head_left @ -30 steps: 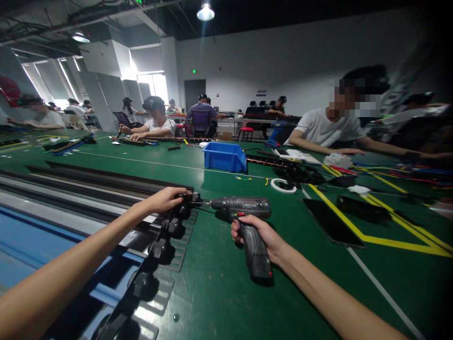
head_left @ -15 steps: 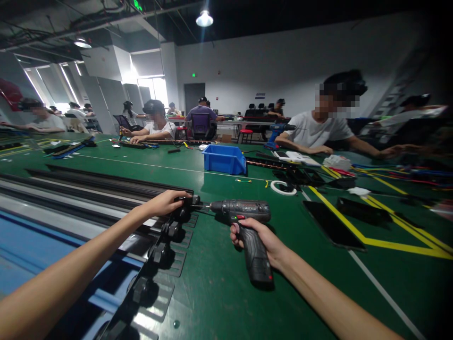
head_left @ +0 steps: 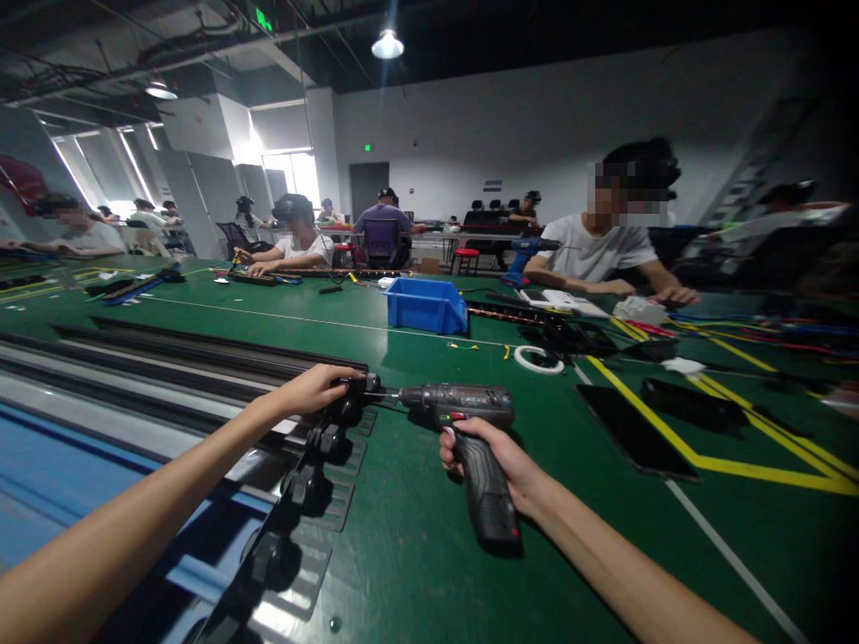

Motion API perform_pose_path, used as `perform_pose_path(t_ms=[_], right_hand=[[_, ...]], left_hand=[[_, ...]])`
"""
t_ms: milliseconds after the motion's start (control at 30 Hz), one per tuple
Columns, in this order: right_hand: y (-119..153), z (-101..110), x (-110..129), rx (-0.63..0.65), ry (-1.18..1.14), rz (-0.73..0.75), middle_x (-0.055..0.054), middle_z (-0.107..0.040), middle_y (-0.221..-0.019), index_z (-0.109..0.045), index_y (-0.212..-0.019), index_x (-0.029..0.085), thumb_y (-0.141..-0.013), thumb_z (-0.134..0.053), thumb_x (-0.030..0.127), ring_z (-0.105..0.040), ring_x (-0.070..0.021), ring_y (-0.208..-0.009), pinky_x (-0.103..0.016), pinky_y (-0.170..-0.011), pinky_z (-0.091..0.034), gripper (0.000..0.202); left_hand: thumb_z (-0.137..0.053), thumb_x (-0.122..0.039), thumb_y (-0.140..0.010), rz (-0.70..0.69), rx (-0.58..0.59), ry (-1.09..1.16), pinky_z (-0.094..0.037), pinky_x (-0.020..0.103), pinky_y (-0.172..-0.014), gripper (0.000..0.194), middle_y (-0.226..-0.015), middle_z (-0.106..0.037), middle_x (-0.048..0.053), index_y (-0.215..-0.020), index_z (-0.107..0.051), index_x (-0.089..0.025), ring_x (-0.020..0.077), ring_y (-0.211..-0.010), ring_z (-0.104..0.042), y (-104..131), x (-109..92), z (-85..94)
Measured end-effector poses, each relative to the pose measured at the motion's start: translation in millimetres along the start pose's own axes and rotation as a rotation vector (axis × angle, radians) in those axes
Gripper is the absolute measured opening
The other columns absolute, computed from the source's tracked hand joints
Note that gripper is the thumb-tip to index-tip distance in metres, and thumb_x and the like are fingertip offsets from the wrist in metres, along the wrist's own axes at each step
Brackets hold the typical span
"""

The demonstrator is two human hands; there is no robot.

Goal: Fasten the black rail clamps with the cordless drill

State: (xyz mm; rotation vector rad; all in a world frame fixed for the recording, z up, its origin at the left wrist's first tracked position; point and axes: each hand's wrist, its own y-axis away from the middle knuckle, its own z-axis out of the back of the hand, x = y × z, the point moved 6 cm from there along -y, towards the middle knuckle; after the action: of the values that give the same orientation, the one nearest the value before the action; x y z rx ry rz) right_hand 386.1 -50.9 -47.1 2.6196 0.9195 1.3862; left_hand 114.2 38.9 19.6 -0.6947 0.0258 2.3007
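Gripping the cordless drill (head_left: 470,405) by its handle in the right hand (head_left: 506,458) — held over the green table (head_left: 403,546), just right of the black rails (head_left: 228,351), bit (head_left: 385,394) pointed at the black end fitting (head_left: 371,384). Laying the left hand (head_left: 315,389) over the rail ends; pinching or merely pressing, impossible to say. Could skid off into that hand, if leaned on at a slant — or shove a rail along, if poorly braced. Crowded on the near side by slotted plates (head_left: 347,503). Facing a blue bin (head_left: 424,306) and white tape roll (head_left: 534,366) farther across, with a dark flat slab (head_left: 634,429) to the right.
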Motion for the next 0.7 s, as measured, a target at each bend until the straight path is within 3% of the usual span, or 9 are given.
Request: perform_pose_path(t_ms=[367,533,700], right_hand=[[1.9,-4.2,1.1,-0.005,-0.013,-0.022,-0.009,-0.065,-0.078,-0.063,-0.082,0.01,-0.088,-0.059,0.028,-0.064,-0.0135,-0.069,-0.019,-0.059,-0.053,0.019],[2.9,-5.1,1.4,-0.028,-0.044,-0.007,-0.005,-0.061,-0.07,-0.062,-0.079,0.012,-0.088,-0.057,0.024,-0.062,-0.0125,-0.063,-0.023,-0.063,-0.056,0.016],[4.3,-7.9,0.3,-0.021,-0.009,-0.051,-0.01,-0.065,-0.076,-0.062,-0.079,0.01,-0.09,-0.053,0.027,-0.064,-0.0138,-0.067,-0.019,-0.057,-0.055,0.022]], left_hand=[[-0.047,-0.022,-0.087,-0.022,0.013,-0.002,-0.038,0.035,-0.111,0.049,-0.136,-0.061,0.004,-0.134,-0.061,-0.023,0.0212,-0.128,-0.055,-0.9,1.0,-2.3],[-0.047,-0.023,-0.087,-0.013,0.011,-0.028,-0.039,0.034,-0.109,0.049,-0.136,-0.061,0.006,-0.134,-0.06,-0.02,0.022,-0.127,-0.055,-0.5,0.3,-2.1],[-0.049,-0.022,-0.086,-0.012,-0.036,-0.021,-0.043,0.033,-0.102,0.048,-0.133,-0.063,0.009,-0.134,-0.055,-0.017,0.0227,-0.121,-0.058,1.1,-1.1,0.8]])
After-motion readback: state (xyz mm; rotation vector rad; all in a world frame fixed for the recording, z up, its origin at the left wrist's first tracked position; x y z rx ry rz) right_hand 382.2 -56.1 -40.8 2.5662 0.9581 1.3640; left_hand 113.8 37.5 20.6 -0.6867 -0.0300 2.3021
